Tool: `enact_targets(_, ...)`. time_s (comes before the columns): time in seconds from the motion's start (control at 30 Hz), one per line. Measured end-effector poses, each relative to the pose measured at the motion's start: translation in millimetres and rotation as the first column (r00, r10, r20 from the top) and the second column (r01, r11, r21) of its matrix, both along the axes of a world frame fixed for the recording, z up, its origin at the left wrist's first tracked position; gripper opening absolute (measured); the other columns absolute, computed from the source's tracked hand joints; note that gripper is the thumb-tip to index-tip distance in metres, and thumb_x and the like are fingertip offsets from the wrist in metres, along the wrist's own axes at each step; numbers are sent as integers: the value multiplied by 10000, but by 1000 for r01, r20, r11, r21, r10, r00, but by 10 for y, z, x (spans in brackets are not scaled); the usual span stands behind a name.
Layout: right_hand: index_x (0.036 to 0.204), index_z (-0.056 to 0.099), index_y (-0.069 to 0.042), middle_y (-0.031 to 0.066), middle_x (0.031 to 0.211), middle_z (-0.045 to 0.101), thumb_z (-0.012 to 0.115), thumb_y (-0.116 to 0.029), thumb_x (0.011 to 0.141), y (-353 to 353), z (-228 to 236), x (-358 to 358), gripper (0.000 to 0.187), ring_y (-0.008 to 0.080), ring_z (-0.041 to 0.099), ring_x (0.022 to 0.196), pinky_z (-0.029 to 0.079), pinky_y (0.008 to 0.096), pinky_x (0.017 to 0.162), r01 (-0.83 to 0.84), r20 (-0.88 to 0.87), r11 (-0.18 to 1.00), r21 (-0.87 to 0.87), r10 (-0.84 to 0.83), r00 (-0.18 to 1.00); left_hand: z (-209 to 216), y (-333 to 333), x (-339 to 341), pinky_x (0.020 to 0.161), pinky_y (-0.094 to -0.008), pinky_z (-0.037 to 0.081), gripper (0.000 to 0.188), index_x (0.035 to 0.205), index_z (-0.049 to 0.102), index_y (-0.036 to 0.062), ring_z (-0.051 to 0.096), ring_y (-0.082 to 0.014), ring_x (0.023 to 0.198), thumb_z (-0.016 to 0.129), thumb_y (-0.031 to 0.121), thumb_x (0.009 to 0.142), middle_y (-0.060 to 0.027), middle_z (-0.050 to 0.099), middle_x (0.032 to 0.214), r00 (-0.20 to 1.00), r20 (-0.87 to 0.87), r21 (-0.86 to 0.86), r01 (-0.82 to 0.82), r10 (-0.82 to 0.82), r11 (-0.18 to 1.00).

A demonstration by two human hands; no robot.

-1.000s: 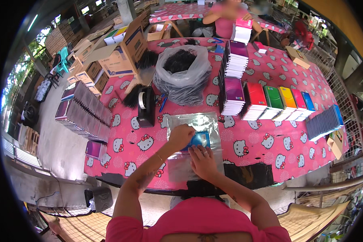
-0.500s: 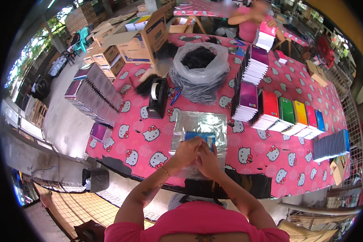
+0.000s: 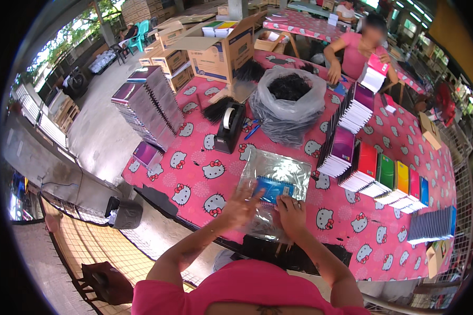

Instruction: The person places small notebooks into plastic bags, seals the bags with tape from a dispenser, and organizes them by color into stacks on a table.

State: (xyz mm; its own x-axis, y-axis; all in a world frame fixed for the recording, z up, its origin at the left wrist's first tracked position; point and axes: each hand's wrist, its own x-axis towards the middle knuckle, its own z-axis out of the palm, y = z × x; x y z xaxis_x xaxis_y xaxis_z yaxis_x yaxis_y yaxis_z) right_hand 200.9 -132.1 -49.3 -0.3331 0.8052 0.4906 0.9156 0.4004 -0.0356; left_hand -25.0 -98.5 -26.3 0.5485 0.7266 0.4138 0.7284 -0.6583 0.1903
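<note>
A small blue spiral notebook (image 3: 272, 189) lies on shiny transparent plastic (image 3: 278, 160) at the table's near side. Its wire binding runs along the far edge. My left hand (image 3: 240, 208) is at the notebook's left side, fingers spread and partly smeared by motion. At the lower right corner of the notebook, my right hand (image 3: 291, 214) rests with its fingers laid flat on the cover and the plastic. Neither hand grips anything that I can see.
A black tape dispenser (image 3: 230, 128) and blue pens (image 3: 253, 131) stand beyond the plastic. A bag of black strands (image 3: 286, 118) is behind. Notebook stacks flank both sides: purple (image 3: 142, 107) left, colourful rows (image 3: 362, 163) right. A co-worker (image 3: 358, 50) handles notebooks at far right.
My hands, together over the notebook before, have parted: the left moved left, the right went to the lower right corner. More of the blue cover shows. The head view has shifted.
</note>
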Motion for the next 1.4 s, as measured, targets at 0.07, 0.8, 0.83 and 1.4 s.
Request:
enact_targets(0.07,1133,664,-127,-20,1108,633,681,-266,826,-33,58,-87,337,162,614,1067,425,386,908,-18,-6,1000,4,18,1000,-320,231,-531,1046,-497,409,456,1330,541,30,496,-412,1260,595,174,901,-255,513,1361,970,71,48,-235,232,971)
enact_targets(0.8,1061,663,-118,7,1023,620,692,-255,813,-3,133,-22,286,181,626,1006,431,408,883,-35,-58,999,-9,34,998,331,1296,-897,654,-393,561,167,831,726,47,715,-313,703,635,188,828,-170,698,734,736,261,-531,-432,625,729)
enact_targets(0.83,1058,661,-117,5,1023,621,691,-251,813,-22,181,-71,281,180,625,1009,430,407,885,-58,-74,998,-19,56,996,284,1036,-650,639,-373,551,158,815,722,30,712,-263,709,641,165,821,-167,692,728,792,357,-517,-274,495,811)
enact_targets(1.4,1197,664,-140,79,1097,623,661,-407,874,359,317,112,419,284,609,968,440,412,887,-131,-255,991,-17,122,959,220,-67,324,806,-453,451,362,1007,634,89,622,-302,939,735,365,796,-105,651,969,995,-69,-27,-71,69,997)
